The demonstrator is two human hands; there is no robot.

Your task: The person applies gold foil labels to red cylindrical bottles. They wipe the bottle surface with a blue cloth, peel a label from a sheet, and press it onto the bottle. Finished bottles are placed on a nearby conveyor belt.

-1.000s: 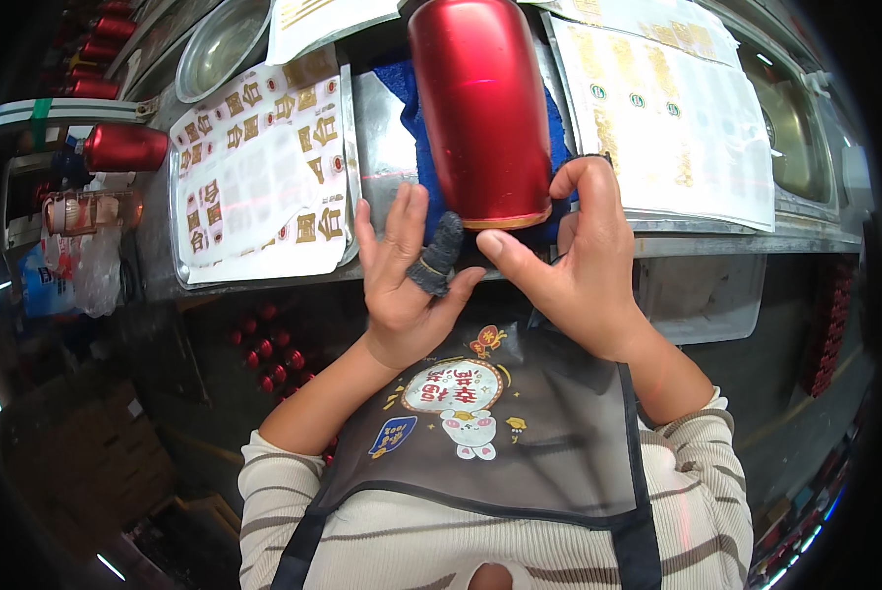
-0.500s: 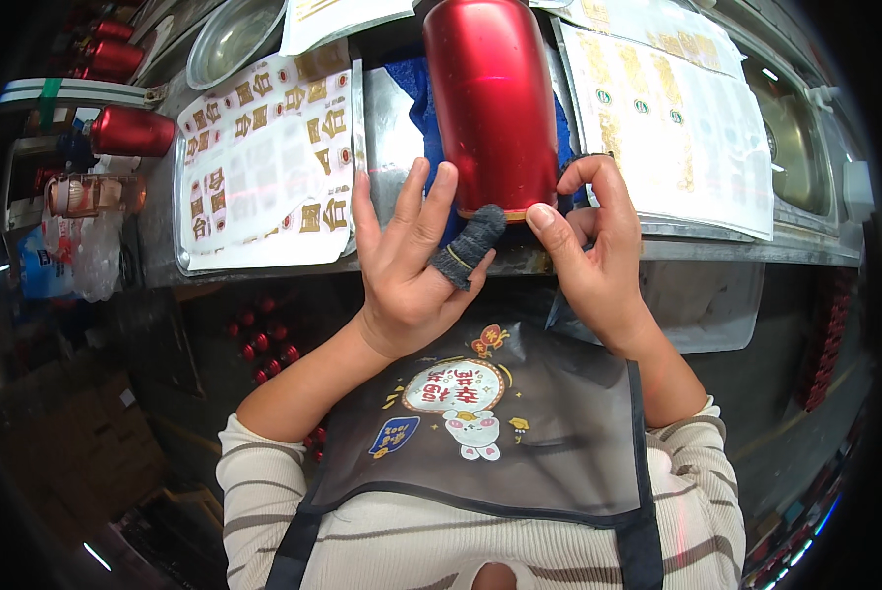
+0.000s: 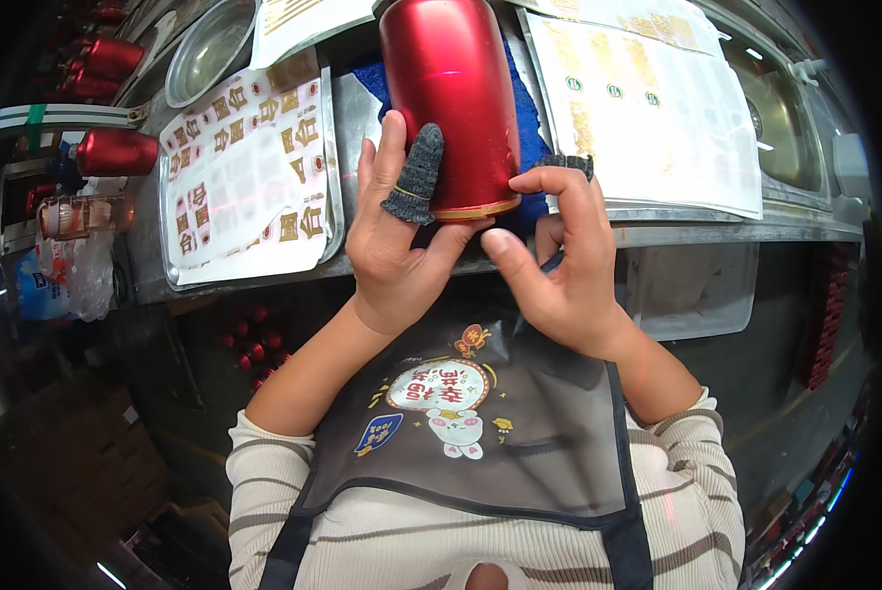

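A shiny red bottle (image 3: pixel 451 108) lies on a blue cloth (image 3: pixel 528 108), its gold-rimmed base toward me. My left hand (image 3: pixel 397 251) cups the base end, fingers along the left side and thumb against the bottom rim. A grey knitted finger cover (image 3: pixel 419 172) sits on its index finger. At the lower right side my right hand (image 3: pixel 569 261) touches the bottle with a bent index fingertip. Its thumb stands apart, just below the base. Another grey cover (image 3: pixel 569 163) shows behind that index finger. The bottle's far end is cut off by the frame.
A tray with sheets of gold-and-red decals (image 3: pixel 249 177) is on the left. More gold decal sheets (image 3: pixel 657 128) lie to the right, beside a metal basin (image 3: pixel 785 118). A metal bowl (image 3: pixel 210 54) stands far left, and other red bottles (image 3: pixel 117 153) beyond the table's left end.
My left hand has moved from spread fingers beside the base to cupping the bottle's left side. My right thumb has come off the base rim. The whole view has shifted slightly.
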